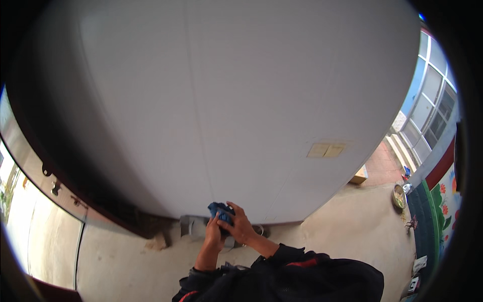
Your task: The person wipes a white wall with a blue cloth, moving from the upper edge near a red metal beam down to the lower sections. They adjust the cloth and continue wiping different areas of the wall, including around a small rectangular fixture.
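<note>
A crumpled blue cloth (222, 212) is held between my two hands, in front of a tall white wall (226, 113). My left hand (214, 230) grips it from the left and below. On the cloth's right side lies my right hand (238, 223), its fingers bent over it. Behind and below the hands, partly hidden, a grey object (192, 225) rests on the floor at the foot of the wall.
A double switch plate (326, 150) is on the wall at the right. An open dark metal door frame (94, 205) stands left, a brick-like block (160, 241) beside its base. Farther right are a cardboard box (359, 176), a bowl (399, 196) and a dark green surface (422, 215).
</note>
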### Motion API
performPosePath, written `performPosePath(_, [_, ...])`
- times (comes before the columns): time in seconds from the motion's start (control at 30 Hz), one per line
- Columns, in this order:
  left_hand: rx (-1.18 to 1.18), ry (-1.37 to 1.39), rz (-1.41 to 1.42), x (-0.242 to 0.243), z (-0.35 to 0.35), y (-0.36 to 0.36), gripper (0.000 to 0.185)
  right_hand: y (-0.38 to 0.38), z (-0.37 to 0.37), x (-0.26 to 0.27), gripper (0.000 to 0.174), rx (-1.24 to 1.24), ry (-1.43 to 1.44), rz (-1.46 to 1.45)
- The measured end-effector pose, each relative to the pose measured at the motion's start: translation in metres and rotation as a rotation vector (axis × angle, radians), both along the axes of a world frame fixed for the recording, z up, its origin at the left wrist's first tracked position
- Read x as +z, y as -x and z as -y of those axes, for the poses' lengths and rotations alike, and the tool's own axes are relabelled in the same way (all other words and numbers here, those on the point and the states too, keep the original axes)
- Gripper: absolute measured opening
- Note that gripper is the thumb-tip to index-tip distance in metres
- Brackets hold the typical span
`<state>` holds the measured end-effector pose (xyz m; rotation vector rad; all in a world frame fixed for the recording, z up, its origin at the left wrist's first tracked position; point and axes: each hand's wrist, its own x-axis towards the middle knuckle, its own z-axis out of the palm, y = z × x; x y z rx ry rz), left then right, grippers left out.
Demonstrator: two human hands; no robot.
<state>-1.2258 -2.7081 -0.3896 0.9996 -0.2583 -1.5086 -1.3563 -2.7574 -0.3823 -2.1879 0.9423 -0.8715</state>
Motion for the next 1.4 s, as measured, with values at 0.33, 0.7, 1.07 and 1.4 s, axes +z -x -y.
performPosePath(0.33, [-0.292, 0.494, -0.018, 0.098, 0.035, 0.136, 0.045, 0.218, 0.157, 0.19, 0.04, 0.056, -0.362, 0.347])
performPosePath(0.7, [-0.103, 0.401, 0.049, 0.105, 0.055, 0.146, 0.031, 0.233, 0.234, 0.585, 0.053, -0.411, 1.689, 0.065])
performPosePath(1.07, [0.055, 0.225, -0.064, 0.059, 0.042, 0.082, 0.025, 0.159, 0.292, 0.405, 0.061, -0.435, 1.61, -0.234])
performPosePath(1.4, [0.007, 0.124, -0.133, 0.019, 0.027, 0.07, 0.026, 0.191, 0.256, 0.161, 0.048, -0.063, 1.546, -0.654])
